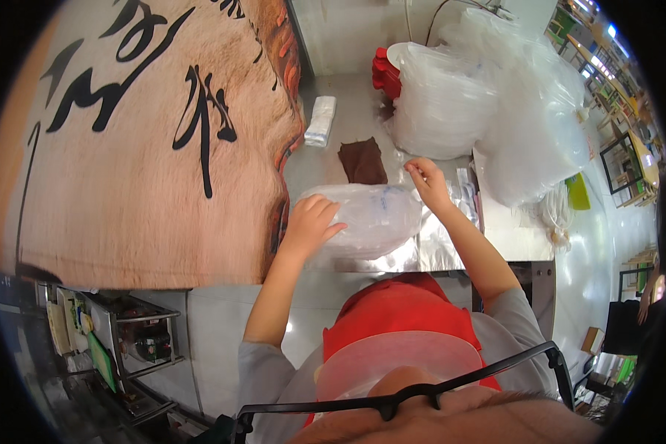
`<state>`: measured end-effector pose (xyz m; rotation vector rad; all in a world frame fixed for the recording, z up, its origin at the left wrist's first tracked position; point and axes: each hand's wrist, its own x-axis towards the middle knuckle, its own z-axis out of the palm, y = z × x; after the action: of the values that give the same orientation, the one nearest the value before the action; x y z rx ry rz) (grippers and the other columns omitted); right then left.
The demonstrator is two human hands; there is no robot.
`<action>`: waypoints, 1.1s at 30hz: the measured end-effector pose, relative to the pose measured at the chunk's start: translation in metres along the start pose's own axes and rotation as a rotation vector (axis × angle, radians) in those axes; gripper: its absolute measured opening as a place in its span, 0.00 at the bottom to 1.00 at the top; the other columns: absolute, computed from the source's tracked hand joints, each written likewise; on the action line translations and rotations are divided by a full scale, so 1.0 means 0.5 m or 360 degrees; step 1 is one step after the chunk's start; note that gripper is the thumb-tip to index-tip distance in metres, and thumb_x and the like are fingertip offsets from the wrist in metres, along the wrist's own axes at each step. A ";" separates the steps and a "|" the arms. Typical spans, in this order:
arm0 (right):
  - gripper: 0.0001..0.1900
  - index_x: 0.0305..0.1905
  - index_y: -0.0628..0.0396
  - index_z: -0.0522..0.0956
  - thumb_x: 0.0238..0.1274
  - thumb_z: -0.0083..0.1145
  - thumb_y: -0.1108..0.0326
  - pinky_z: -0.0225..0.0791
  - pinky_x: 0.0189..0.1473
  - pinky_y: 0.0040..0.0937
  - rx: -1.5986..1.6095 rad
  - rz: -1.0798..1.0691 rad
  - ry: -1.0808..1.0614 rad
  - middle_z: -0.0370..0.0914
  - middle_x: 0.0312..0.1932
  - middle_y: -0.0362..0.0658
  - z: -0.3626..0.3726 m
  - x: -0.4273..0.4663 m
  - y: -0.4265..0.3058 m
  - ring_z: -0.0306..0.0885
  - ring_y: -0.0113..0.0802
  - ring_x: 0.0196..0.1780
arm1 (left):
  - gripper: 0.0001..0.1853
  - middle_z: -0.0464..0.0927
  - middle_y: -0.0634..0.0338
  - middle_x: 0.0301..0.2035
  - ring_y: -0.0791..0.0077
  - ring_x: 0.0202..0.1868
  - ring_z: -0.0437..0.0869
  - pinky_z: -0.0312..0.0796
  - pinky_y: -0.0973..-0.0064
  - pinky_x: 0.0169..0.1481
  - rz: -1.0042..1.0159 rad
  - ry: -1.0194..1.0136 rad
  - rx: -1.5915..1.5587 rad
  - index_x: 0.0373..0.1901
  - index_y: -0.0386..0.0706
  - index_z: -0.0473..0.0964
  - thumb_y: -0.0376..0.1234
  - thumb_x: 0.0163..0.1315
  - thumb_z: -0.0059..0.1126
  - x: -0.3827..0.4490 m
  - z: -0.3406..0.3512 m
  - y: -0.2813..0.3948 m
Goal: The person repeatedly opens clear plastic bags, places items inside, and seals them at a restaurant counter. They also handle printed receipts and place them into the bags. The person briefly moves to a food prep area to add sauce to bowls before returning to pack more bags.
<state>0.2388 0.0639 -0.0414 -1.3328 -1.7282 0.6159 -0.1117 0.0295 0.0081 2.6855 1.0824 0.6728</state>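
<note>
A clear plastic bag (pixel 366 222) with faint blue print lies plump on the metal tabletop before me. What is inside it looks whitish and cannot be made out. My left hand (pixel 311 222) holds its left end, the thumb spread across the top. At the bag's upper right corner, my right hand (pixel 428 180) is raised with thumb and fingertips brought together. Whether thin film is pinched there is too small to tell. Just beyond the bag lies a folded dark brown cloth (pixel 363 161).
A large sign board (pixel 144 183) with black brushed characters borders the left. Bulky plastic-wrapped stacks (pixel 449 100) and a red item (pixel 386 75) stand at the back right. A folded white plastic packet (pixel 321 121) lies farther back. Metal shelving (pixel 144 316) is at lower left.
</note>
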 end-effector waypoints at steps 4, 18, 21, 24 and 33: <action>0.22 0.62 0.49 0.81 0.64 0.66 0.61 0.72 0.60 0.47 -0.0577 -0.0264 -0.0367 0.75 0.64 0.49 0.052 0.062 0.146 0.75 0.52 0.62 | 0.21 0.77 0.52 0.58 0.51 0.59 0.76 0.69 0.49 0.63 0.0038 0.0617 0.0342 0.53 0.41 0.79 0.38 0.59 0.69 -0.032 -0.033 0.023; 0.32 0.75 0.38 0.70 0.66 0.65 0.60 0.72 0.65 0.47 -0.0839 0.0037 -0.0565 0.58 0.78 0.44 0.295 0.307 0.285 0.68 0.53 0.70 | 0.52 0.54 0.43 0.72 0.50 0.71 0.65 0.73 0.49 0.66 -0.2067 0.1189 -0.1703 0.82 0.47 0.40 0.28 0.64 0.66 -0.227 0.293 0.257; 0.32 0.75 0.41 0.69 0.67 0.62 0.66 0.71 0.67 0.48 -0.0628 -0.0055 -0.0578 0.55 0.80 0.46 0.230 0.303 0.289 0.64 0.56 0.74 | 0.45 0.59 0.56 0.70 0.49 0.70 0.66 0.70 0.38 0.67 -0.2306 0.1114 -0.2422 0.80 0.64 0.39 0.39 0.71 0.60 -0.204 0.343 0.250; 0.25 0.67 0.50 0.76 0.65 0.60 0.70 0.71 0.63 0.47 0.0054 -0.0206 -0.0122 0.74 0.65 0.55 0.104 0.167 0.254 0.73 0.57 0.65 | 0.44 0.59 0.54 0.70 0.53 0.70 0.68 0.72 0.42 0.66 -0.2119 0.0865 -0.2607 0.80 0.61 0.38 0.41 0.73 0.58 -0.188 0.352 0.228; 0.15 0.47 0.52 0.87 0.52 0.72 0.69 0.72 0.56 0.45 -0.0427 -0.0061 -0.0024 0.83 0.50 0.47 -0.061 -0.423 0.172 0.77 0.49 0.54 | 0.31 0.73 0.52 0.62 0.69 0.65 0.75 0.70 0.69 0.67 -0.1986 -0.0402 -0.2535 0.75 0.40 0.62 0.43 0.77 0.58 -0.148 0.331 0.267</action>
<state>0.3257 -0.1122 -0.1617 -1.4759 -1.8944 0.3825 0.0007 -0.1160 -0.1218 0.5360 1.0735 0.4731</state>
